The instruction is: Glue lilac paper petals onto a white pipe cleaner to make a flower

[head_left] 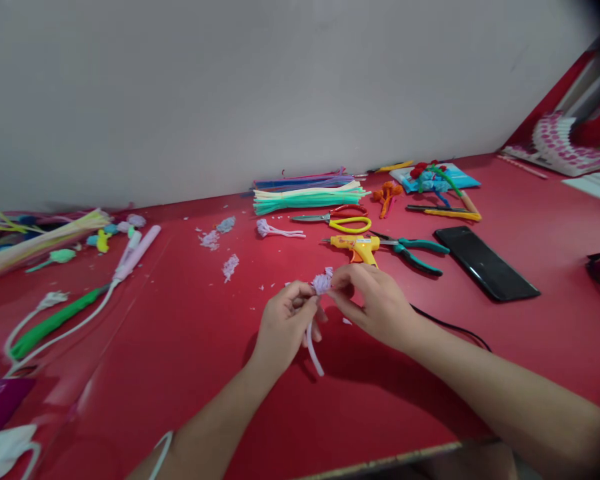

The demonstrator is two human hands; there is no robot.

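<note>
Between my hands is a small lilac pipe-cleaner flower, its pale stem hanging down toward the red table. My left hand is closed around it just under the fluffy head. The thumb and fingertips of my right hand pinch at the head's right side; what exactly they grip there is hidden. Just beyond my right hand lies a yellow glue gun. Another lilac pipe-cleaner piece with long stems rests farther back, and loose lilac tufts are scattered to the left.
Behind are yellow-red scissors and bundled mint pipe cleaners. Teal-handled pliers and a black phone lie to the right. A pink hot tool with a white cord and more pipe cleaners occupy the left.
</note>
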